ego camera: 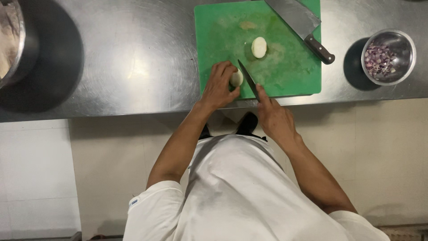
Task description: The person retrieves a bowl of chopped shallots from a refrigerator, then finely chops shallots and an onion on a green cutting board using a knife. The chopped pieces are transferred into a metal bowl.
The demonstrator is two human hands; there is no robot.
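Two hands work the green board (285, 71): left hand (219, 87) pinches a pale onion half (236, 79), right hand (274, 117) grips the knife (248, 79).

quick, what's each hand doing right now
Left hand: closed on a pale onion half on the green cutting board.
Right hand: closed on a small knife, blade beside that half.
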